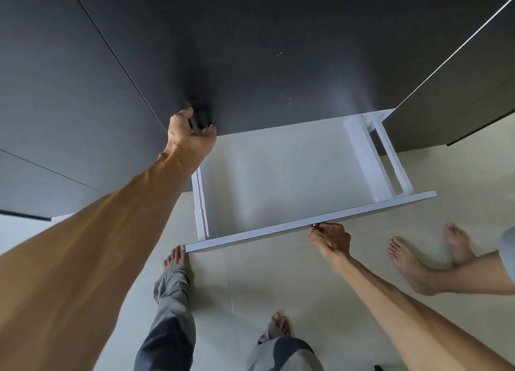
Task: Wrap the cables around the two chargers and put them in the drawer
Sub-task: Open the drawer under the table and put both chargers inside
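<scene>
The white drawer (264,232) stands pulled out from under the dark tabletop (250,50), and its white inside shows nothing lying in it. My right hand (331,241) grips the small knob (316,225) on the drawer's front panel from below. My left hand (189,132) is at the tabletop's front edge, just above the drawer's back left corner. Its fingers curl round a black charger (198,120) that is hard to make out against the dark surface. No cable and no second charger are visible.
My own bare feet (175,259) stand on the pale tiled floor, the left one touching the drawer's front corner. Another person's bare feet (412,264) are on the floor to the right of my right hand. A dark cabinet front (459,91) rises at the right.
</scene>
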